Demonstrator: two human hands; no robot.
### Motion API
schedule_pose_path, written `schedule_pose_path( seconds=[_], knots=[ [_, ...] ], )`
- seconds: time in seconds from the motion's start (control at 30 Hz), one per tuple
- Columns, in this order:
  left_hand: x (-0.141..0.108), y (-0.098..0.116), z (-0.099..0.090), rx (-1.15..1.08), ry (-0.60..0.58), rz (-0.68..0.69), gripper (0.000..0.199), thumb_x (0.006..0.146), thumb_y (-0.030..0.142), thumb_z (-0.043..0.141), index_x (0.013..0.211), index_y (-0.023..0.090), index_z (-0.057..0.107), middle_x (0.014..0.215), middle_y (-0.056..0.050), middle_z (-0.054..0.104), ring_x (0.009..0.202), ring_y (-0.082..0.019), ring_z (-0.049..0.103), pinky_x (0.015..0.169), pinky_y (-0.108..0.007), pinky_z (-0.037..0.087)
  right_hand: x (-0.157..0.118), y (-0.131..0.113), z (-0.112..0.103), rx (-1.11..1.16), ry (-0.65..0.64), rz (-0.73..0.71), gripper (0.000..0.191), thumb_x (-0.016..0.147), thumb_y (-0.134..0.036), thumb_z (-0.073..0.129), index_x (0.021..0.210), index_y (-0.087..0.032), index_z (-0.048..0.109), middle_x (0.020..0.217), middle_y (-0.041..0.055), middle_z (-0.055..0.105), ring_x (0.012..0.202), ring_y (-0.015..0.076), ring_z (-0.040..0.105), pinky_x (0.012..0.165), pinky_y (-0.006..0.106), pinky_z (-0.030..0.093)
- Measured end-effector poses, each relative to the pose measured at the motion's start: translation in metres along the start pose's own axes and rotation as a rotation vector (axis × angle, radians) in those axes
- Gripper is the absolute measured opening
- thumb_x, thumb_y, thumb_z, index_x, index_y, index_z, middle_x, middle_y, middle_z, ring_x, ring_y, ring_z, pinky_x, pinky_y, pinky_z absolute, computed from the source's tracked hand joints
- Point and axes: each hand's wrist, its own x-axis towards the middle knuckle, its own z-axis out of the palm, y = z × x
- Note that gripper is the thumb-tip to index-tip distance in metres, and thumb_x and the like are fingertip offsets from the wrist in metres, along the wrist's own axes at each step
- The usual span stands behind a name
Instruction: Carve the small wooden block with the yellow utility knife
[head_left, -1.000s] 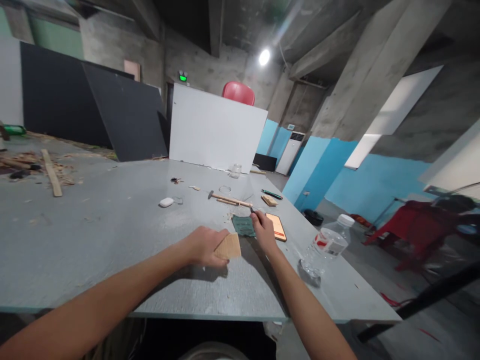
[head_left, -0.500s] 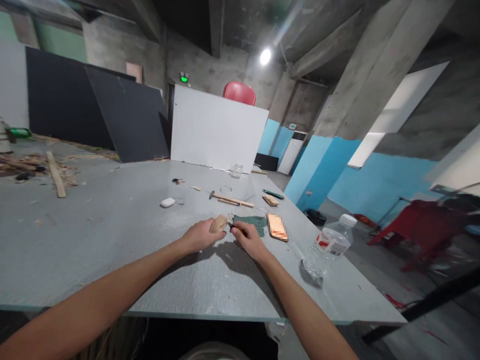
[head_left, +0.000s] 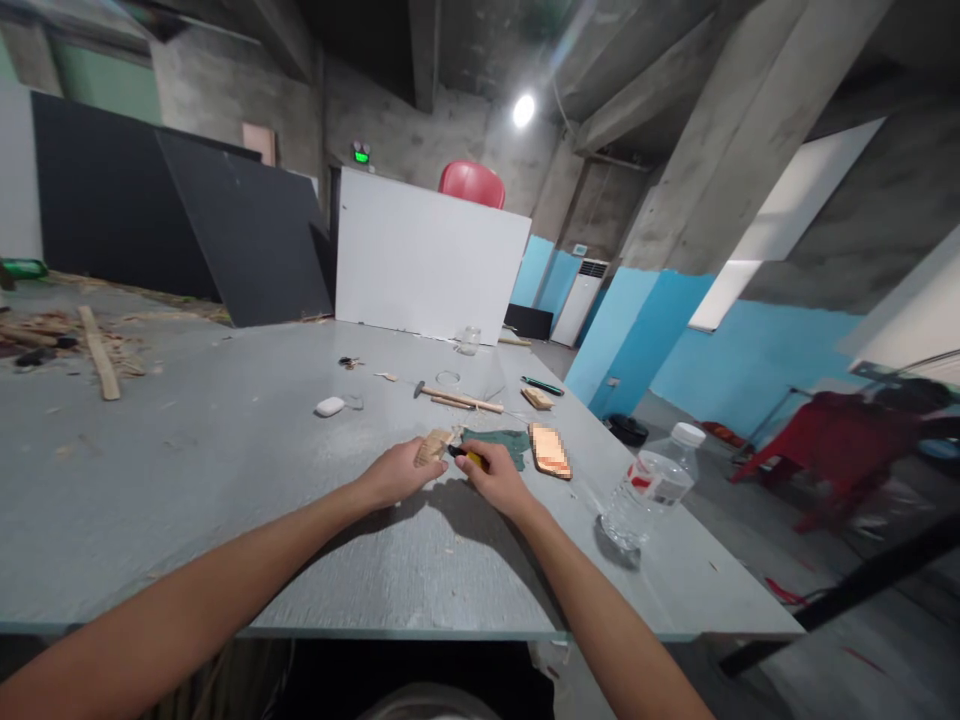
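1. The left hand (head_left: 401, 472) grips a small flat wood piece (head_left: 435, 445), fingers curled around its near end. The piece rests low on the bench (head_left: 225, 470), near the right edge, probably so the surface braces it against the tool.
2. The right hand (head_left: 499, 480) is closed around a small tool with a yellow handle (head_left: 472, 458). Its dark tip points left and meets the wood piece, or lies just beside it; contact cannot be confirmed. The grip sits close to the tip, which suggests fine control.
3. Both hands sit close together, with the forearms reaching in from the near edge of the bench.
4. A dark green mat (head_left: 501, 443) lies just beyond the right hand, with pale shavings beside it.
5. A flat orange-faced object (head_left: 550, 451), blurred, lies right of the mat.
6. A clear plastic water bottle (head_left: 645, 490) with a white cap stands near the right edge, apart from the work.
7. Farther back lie a small hammer (head_left: 457, 397), a white case (head_left: 330, 406), a small wood block (head_left: 537, 398) and a green pen (head_left: 541, 385).
8. Wood scraps (head_left: 90, 345) cover the far left corner, well apart from the hands.
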Motion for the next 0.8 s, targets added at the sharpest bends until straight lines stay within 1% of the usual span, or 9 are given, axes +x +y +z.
schedule_pose_path(
  seconds=[0.13,0.27,0.33,0.4,0.47,0.5,0.6,0.7,0.8],
  knots=[
    [0.002,0.001,0.0,-0.019,0.019,-0.009,0.037,0.088,0.051,0.059,0.102,0.016,0.065,0.085,-0.004,0.068,0.076,-0.02,0.061,0.066,-0.027,0.037,-0.001,-0.005,0.0,-0.077,0.071,0.043,0.032,0.096,-0.045,0.057,0.098,-0.017,0.074,0.081,0.0042,0.07,0.072,0.0161,0.056,0.069,0.026,0.031],
    [0.006,0.0,-0.003,-0.037,0.037,0.0,0.04,0.087,0.053,0.06,0.102,0.016,0.065,0.091,-0.005,0.07,0.082,-0.021,0.063,0.07,-0.028,0.039,-0.002,-0.012,0.006,-0.13,0.145,0.071,0.031,0.095,-0.044,0.058,0.105,-0.019,0.075,0.094,0.0062,0.075,0.083,0.0197,0.062,0.073,0.027,0.034],
    [0.005,0.001,-0.006,-0.033,0.052,0.005,0.041,0.088,0.055,0.057,0.101,0.016,0.064,0.092,-0.006,0.07,0.083,-0.021,0.064,0.071,-0.029,0.04,0.0,-0.012,0.008,-0.09,0.209,0.082,0.029,0.091,-0.045,0.063,0.102,-0.02,0.075,0.094,0.0054,0.076,0.084,0.0198,0.063,0.074,0.027,0.036],
    [0.0,0.006,-0.008,0.051,0.041,0.038,0.041,0.089,0.054,0.056,0.102,0.017,0.063,0.091,-0.006,0.07,0.082,-0.022,0.064,0.07,-0.029,0.039,0.004,-0.005,0.004,-0.015,0.325,0.128,0.031,0.089,-0.047,0.064,0.099,-0.02,0.075,0.087,0.0046,0.075,0.079,0.0189,0.062,0.072,0.026,0.036],
    [-0.01,0.015,-0.008,0.221,-0.038,0.123,0.042,0.085,0.054,0.06,0.106,0.018,0.063,0.088,-0.005,0.07,0.079,-0.023,0.064,0.068,-0.029,0.036,0.007,0.01,-0.008,0.032,0.473,0.211,0.038,0.092,-0.051,0.055,0.095,-0.018,0.073,0.08,0.0049,0.071,0.072,0.0181,0.058,0.068,0.027,0.035],
    [-0.015,0.021,-0.006,0.319,-0.112,0.191,0.046,0.081,0.056,0.065,0.109,0.02,0.063,0.088,-0.005,0.07,0.079,-0.024,0.064,0.066,-0.029,0.035,0.008,0.02,-0.016,0.036,0.543,0.249,0.042,0.093,-0.052,0.05,0.092,-0.016,0.071,0.08,0.006,0.07,0.072,0.0182,0.057,0.067,0.027,0.035],
    [-0.029,0.037,0.001,0.409,-0.263,0.267,0.048,0.081,0.061,0.063,0.111,0.023,0.063,0.091,-0.005,0.072,0.08,-0.025,0.065,0.064,-0.029,0.034,0.008,0.05,-0.042,0.059,0.68,0.333,0.046,0.092,-0.057,0.046,0.078,-0.016,0.062,0.072,0.0055,0.064,0.069,0.0175,0.051,0.065,0.027,0.032],
    [-0.031,0.042,0.006,0.454,-0.312,0.283,0.052,0.079,0.061,0.066,0.114,0.023,0.063,0.096,-0.007,0.073,0.085,-0.028,0.067,0.065,-0.03,0.035,0.006,0.064,-0.052,0.131,0.666,0.37,0.047,0.09,-0.06,0.047,0.072,-0.017,0.057,0.058,0.001,0.054,0.06,0.0154,0.046,0.06,0.027,0.032],
    [-0.025,0.033,0.002,0.406,-0.261,0.268,0.048,0.079,0.059,0.067,0.11,0.022,0.063,0.094,-0.006,0.072,0.083,-0.026,0.065,0.066,-0.03,0.034,0.007,0.056,-0.039,0.235,0.535,0.341,0.046,0.087,-0.061,0.051,0.073,-0.018,0.059,0.056,-0.0004,0.053,0.057,0.0148,0.048,0.058,0.026,0.036]
  ],
)
